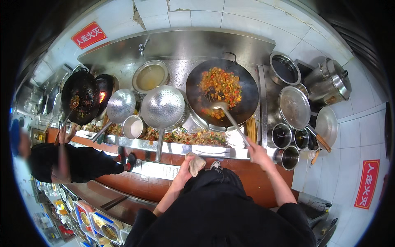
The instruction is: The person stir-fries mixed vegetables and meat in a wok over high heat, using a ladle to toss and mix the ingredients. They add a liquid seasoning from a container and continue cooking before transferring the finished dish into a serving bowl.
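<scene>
My right hand (258, 154) grips the handle of a metal ladle (230, 116), whose bowl rests at the lower part of the chopped red, orange and green food (222, 85) inside a large black wok (194, 78). Bunched in my left hand (185, 169) is a beige cloth (196, 164), held before my body near the stove's front edge. A perforated metal strainer (163, 106) lies left of the wok, its handle pointing towards me. Further left are a small metal pot with white contents (133, 127) and a second perforated strainer (121, 104).
At the left, a co-worker (80, 162) handles another black wok (81, 92) near a visible flame. A basin of cloudy liquid (151, 77) sits behind the strainers. Metal pots (281, 136) and a lidded steel pot (331, 80) stand right. Food scraps line the stove's front gutter (197, 138).
</scene>
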A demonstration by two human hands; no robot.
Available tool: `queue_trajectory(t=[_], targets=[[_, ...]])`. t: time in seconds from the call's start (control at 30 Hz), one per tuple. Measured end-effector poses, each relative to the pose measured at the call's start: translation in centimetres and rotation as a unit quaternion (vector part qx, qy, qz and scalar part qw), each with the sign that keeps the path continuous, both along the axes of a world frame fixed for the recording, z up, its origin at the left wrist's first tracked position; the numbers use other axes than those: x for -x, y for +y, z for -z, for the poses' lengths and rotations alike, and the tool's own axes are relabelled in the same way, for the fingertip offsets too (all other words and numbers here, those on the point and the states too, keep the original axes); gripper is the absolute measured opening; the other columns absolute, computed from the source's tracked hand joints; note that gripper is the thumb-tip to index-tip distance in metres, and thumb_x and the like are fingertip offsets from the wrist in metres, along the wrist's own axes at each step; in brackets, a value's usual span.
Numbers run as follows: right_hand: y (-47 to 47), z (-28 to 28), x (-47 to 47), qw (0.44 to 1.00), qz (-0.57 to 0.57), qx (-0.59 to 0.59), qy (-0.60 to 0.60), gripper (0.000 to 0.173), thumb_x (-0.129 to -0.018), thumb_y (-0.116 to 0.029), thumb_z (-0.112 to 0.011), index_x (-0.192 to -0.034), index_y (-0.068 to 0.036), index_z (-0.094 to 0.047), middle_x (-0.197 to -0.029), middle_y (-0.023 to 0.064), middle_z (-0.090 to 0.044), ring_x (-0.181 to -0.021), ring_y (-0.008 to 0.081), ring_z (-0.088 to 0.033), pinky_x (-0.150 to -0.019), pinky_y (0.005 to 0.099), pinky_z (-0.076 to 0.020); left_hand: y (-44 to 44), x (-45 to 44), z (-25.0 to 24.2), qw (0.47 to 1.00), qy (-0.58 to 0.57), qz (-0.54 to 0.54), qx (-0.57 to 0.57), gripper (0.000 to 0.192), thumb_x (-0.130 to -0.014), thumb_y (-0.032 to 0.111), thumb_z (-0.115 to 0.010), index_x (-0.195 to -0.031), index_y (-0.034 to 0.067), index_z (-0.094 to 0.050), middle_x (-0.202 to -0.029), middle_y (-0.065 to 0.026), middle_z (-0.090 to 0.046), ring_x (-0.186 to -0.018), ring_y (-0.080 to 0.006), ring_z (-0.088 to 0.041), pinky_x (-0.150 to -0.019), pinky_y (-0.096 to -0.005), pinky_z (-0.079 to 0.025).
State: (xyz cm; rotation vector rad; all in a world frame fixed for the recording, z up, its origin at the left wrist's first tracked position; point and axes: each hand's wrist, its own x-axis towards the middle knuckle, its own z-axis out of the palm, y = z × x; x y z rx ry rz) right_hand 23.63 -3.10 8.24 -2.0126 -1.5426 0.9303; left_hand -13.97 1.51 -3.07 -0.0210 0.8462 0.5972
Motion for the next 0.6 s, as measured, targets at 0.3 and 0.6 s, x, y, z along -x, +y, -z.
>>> queue_trajectory(t=[0.3,0.6], targets=[[9.4,2.7,4.2,0.990,0.080,0.023,0.114,0.051,-0.106,-0.022,-0.053,-0.155,-0.014,-0.044,-0.078,0.0213,-0.063,-0.066,0.0237,-0.061,-0.065,0.0377,-0.0487,13.9,-14.2,3.1,0.994,-0.054,0.036,-0.083,0.041,-0.097,0.041,-0.061,-0.113,0.004,-0.060,-0.103,-0.0128,-0.068,-0.093,-0.0286,-0.068,-0.077,-0.0437,-0.057],[-6.1,-13.9,3.9,0.918,0.105,0.131,0.359,0.050,-0.110,-0.018,-0.042,-0.160,-0.014,-0.037,-0.062,-0.0013,-0.045,-0.045,0.0087,-0.041,-0.041,0.0247,-0.0373,9.6,-15.5,-4.1,0.996,-0.007,-0.079,-0.026,0.014,-0.100,0.017,-0.051,-0.089,0.012,-0.058,-0.078,-0.0017,-0.060,-0.064,-0.0163,-0.057,-0.052,-0.0325,-0.049]])
